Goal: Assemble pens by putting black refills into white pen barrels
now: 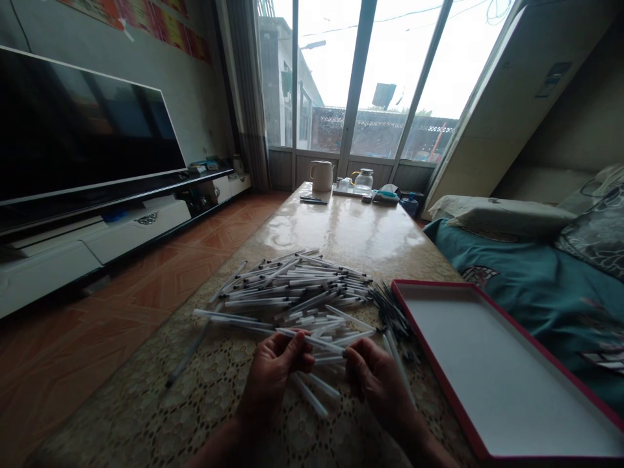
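Between my two hands a white translucent pen barrel [316,342] is held level above the table. My left hand [275,364] is closed on its left end, thumb on top. My right hand [375,370] pinches the right end, where a dark tip shows; whether that is a separate part, I cannot tell. Just beyond lies a big heap of similar white pen barrels [287,286], many with black ends. Several loose barrels [312,396] lie beneath my hands. To the right of the heap is a bunch of thin black pen parts [392,312].
A shallow red-rimmed box lid [502,370] with a white inside lies at the right. At the table's far end stand a kettle [322,176], a glass pot [363,179] and a tissue pack [387,194]. A bed [517,273] flanks the table's right side.
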Demonstrator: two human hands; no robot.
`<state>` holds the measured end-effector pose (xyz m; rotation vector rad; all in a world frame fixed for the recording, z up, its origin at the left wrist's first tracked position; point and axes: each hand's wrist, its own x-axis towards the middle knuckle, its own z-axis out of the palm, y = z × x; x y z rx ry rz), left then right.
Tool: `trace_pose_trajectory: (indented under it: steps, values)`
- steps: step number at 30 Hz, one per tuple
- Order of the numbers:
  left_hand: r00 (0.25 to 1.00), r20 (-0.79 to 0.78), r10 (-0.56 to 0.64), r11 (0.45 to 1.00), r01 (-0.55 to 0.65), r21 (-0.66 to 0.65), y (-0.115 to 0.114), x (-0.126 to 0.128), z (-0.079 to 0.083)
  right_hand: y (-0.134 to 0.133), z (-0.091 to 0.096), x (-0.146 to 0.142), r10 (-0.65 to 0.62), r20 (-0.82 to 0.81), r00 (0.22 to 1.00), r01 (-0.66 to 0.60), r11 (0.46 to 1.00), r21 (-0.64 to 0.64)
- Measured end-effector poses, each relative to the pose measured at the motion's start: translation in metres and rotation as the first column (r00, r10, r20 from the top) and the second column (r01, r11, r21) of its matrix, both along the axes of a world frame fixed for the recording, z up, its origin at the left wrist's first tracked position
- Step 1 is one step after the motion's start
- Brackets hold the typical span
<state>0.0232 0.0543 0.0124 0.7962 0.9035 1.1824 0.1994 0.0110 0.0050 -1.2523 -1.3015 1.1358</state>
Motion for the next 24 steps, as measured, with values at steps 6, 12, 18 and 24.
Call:
trace_pose_trajectory:
  steps: [6,12,18,24]
  values:
    - [1.000,0.007,0.012,1.000,-0.012,-0.010,0.000,0.000,0.000,0.002,0.007,0.001,-0.080,0.123,0.989,0.069,0.993,0.098]
    - [1.000,0.014,-0.015,1.000,0.015,-0.013,0.001,-0.001,0.002,0.004,0.001,0.008,-0.076,0.251,0.965,0.052,0.993,0.103]
    - [1.000,0.018,0.006,1.000,-0.005,-0.023,0.001,-0.001,0.004,0.003,0.004,0.011,-0.071,0.234,0.970,0.047,0.993,0.109]
    - [1.000,0.023,-0.015,1.000,0.015,-0.001,0.000,0.001,0.004,0.002,0.002,0.010,-0.063,0.287,0.956,0.018,0.987,0.157]
